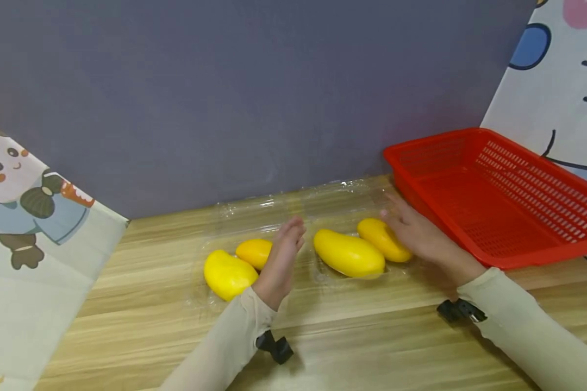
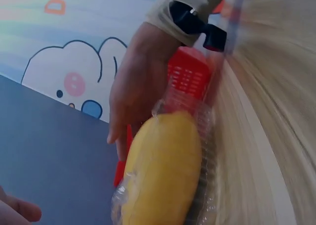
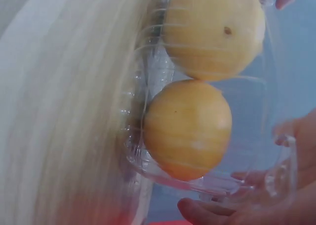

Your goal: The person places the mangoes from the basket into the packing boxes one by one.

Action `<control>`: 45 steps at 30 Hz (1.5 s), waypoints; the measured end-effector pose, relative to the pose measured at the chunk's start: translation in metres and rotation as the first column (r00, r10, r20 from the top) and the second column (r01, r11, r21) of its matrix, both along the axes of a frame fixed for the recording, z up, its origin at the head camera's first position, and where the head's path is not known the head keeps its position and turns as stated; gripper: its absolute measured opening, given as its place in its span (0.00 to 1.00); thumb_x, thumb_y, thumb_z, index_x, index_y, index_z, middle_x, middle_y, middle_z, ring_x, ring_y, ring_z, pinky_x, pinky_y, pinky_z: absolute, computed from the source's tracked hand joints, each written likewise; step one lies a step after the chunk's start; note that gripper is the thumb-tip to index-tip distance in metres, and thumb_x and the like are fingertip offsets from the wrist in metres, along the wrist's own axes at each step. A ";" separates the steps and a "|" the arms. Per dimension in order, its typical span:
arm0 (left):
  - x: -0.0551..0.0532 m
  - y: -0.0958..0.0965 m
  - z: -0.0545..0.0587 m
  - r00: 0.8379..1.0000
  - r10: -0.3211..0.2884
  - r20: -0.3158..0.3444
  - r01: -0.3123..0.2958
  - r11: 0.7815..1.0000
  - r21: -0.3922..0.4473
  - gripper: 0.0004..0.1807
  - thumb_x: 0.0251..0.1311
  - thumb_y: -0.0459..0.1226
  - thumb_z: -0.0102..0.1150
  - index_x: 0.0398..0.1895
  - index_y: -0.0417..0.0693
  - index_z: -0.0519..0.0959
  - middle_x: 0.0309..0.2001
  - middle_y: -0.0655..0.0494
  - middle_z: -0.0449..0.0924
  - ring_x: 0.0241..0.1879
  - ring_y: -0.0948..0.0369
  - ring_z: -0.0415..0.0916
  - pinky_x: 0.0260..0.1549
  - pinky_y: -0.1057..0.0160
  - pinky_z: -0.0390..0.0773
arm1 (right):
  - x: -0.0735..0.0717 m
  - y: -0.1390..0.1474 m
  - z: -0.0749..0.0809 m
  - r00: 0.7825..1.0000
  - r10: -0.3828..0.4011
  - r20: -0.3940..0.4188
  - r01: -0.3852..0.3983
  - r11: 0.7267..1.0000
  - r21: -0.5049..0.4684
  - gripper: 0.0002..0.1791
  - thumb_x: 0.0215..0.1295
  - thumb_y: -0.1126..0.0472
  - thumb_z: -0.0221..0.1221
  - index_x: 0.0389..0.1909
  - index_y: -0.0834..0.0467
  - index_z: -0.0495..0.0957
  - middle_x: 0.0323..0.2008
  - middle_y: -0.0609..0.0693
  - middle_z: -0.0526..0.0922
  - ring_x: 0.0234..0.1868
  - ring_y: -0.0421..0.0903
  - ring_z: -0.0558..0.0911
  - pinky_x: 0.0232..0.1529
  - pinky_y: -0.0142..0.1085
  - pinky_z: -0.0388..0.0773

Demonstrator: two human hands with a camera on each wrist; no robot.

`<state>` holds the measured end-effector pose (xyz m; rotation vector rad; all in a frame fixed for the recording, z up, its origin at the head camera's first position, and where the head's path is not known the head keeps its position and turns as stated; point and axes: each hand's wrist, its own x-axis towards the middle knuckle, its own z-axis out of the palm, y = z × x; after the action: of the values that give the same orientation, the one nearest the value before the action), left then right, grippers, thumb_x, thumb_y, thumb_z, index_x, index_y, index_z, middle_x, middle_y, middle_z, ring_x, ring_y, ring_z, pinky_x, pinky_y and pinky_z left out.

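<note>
Two clear plastic clamshell boxes lie with raised lids. In the right box (image 1: 343, 188) are two yellow mangoes, a larger one (image 1: 349, 254) and a smaller one (image 1: 381, 239). The left box (image 1: 249, 207) holds a front mango (image 1: 229, 276) and another mango (image 1: 252, 252) partly covered by my left hand (image 1: 281, 263). That hand hovers upright between the boxes, fingers extended, holding nothing. My right hand (image 1: 416, 234) reaches along the right box's right side with fingers extended. In the right wrist view, my right fingers (image 3: 205, 212) show near the clear lid; contact is unclear.
A red perforated plastic basket (image 1: 494, 233) stands right of the boxes, close to my right forearm. A grey wall (image 1: 254, 98) rises behind the wooden table (image 1: 342, 347). Cartoon-printed panels (image 1: 44, 217) flank both sides.
</note>
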<state>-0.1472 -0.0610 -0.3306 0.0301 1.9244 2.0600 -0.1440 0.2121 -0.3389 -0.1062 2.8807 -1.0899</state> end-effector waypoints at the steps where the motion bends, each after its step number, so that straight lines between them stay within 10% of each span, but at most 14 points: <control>1: -0.001 0.000 -0.001 1.000 -0.012 0.013 0.012 1.000 -0.005 0.29 0.74 0.41 0.41 0.76 0.47 0.56 0.78 0.49 0.50 0.77 0.45 0.50 0.78 0.43 0.46 | 0.000 0.000 0.000 1.000 -0.001 0.011 0.001 1.000 0.006 0.40 0.78 0.40 0.36 0.80 0.56 0.37 0.80 0.62 0.40 0.77 0.70 0.47 0.73 0.69 0.45; 20: 0.003 -0.007 0.000 0.998 -0.064 0.006 0.064 0.997 0.038 0.30 0.74 0.38 0.41 0.74 0.34 0.56 0.77 0.40 0.52 0.78 0.46 0.48 0.78 0.49 0.51 | 0.018 -0.001 -0.002 0.998 0.026 -0.059 -0.018 0.992 0.127 0.38 0.78 0.41 0.39 0.79 0.60 0.47 0.74 0.72 0.52 0.71 0.72 0.59 0.68 0.71 0.56; 27: -0.005 -0.005 0.002 0.996 -0.083 0.028 0.083 0.996 -0.013 0.31 0.73 0.40 0.41 0.75 0.37 0.54 0.79 0.43 0.48 0.79 0.47 0.46 0.79 0.50 0.48 | 0.004 0.001 -0.006 0.999 -0.050 0.012 0.051 0.995 -0.083 0.42 0.79 0.42 0.38 0.78 0.65 0.38 0.76 0.74 0.45 0.75 0.74 0.50 0.72 0.69 0.48; 37: -0.025 0.002 0.006 0.990 -0.095 0.102 0.093 0.995 0.024 0.33 0.76 0.43 0.32 0.77 0.34 0.46 0.79 0.37 0.44 0.79 0.45 0.45 0.79 0.52 0.48 | -0.001 -0.001 -0.005 0.985 -0.127 0.119 0.161 0.924 -0.347 0.39 0.80 0.48 0.38 0.79 0.64 0.33 0.77 0.71 0.44 0.76 0.70 0.52 0.74 0.63 0.53; 45: -0.028 0.005 0.004 0.991 -0.046 0.125 0.039 0.998 0.052 0.30 0.77 0.42 0.30 0.77 0.36 0.49 0.79 0.36 0.45 0.78 0.44 0.49 0.78 0.51 0.51 | -0.004 -0.002 -0.009 0.984 -0.134 0.114 0.168 0.910 -0.380 0.38 0.80 0.50 0.37 0.79 0.62 0.34 0.77 0.71 0.45 0.72 0.70 0.59 0.70 0.62 0.62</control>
<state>-0.1751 -0.0562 -0.3264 -0.0466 1.7829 2.0301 -0.1479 0.2097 -0.3477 0.1473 2.5925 -1.6411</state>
